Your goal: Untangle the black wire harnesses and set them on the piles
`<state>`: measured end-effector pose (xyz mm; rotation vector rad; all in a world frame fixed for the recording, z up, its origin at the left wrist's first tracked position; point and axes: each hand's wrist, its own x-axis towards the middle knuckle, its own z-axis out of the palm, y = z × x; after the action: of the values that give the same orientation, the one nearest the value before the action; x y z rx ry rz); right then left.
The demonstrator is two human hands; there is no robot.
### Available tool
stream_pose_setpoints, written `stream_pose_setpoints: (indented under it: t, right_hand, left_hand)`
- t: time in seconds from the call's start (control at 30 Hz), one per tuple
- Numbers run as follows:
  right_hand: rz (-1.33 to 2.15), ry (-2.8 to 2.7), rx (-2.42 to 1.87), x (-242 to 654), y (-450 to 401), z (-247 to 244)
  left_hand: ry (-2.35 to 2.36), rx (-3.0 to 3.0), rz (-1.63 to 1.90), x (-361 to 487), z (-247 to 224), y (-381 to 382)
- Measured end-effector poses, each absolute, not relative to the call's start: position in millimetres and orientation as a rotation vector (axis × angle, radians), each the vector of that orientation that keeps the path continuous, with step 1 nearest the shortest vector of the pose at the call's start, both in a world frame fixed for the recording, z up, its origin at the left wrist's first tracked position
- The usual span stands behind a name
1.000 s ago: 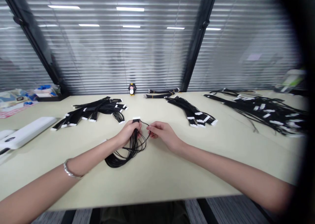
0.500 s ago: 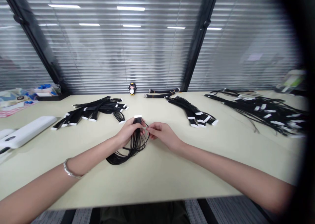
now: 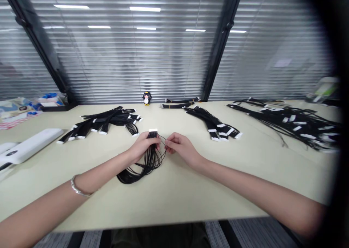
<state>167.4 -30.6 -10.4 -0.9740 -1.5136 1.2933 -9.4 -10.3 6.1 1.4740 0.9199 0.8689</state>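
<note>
Evidently, fine handling is called for. By the left hand (image 3: 145, 143), a bundle of black wires (image 3: 151, 162) is gripped just below its white connector (image 3: 153, 130), the thumb laid across and the fingers closed around it. The bundle is held above the worktop (image 3: 185, 197), midway between its left and right edges and nearer the front edge than the toy penguin (image 3: 146, 98) set at the back edge; its loose loops are hung back towards the front edge. At the bundle's right side, the thumb and forefinger of the right hand (image 3: 181, 146) are brought almost together beside a single strand (image 3: 162, 136); whether it is actually pinched cannot be told. For neat work, the connector is best steadied by a firm hold close beneath it, so that no pull is put on the wire ends. A strand is better drawn gently and singly, with the neighbouring loops left untangled. Towards the back edge, cable stacks are laid to the left (image 3: 109, 119) and to the right (image 3: 208, 121), well apart from the hands.
</note>
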Motion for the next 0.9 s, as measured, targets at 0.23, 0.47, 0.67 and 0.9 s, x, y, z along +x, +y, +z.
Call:
stream_pose_setpoints:
  t: [0.23,0.47,0.67,0.9]
  right_hand:
    - [1.318,-1.458,-0.990,165,-30,-7]
    - [1.325,-1.578,-0.970,165,-28,-7]
    - [1.174,-1.807,-0.941,161,-38,-7]
    - [0.927,-1.973,-1.008,159,-46,-6]
  left_hand:
    - [0.854,1.377,0.926,-10,1,-9]
    - [0.842,1.110,0.995,-7,3,-9]
    - [0.851,1.152,1.019,-7,4,-12]
    - [0.745,0.947,0.902,-8,8,-13]
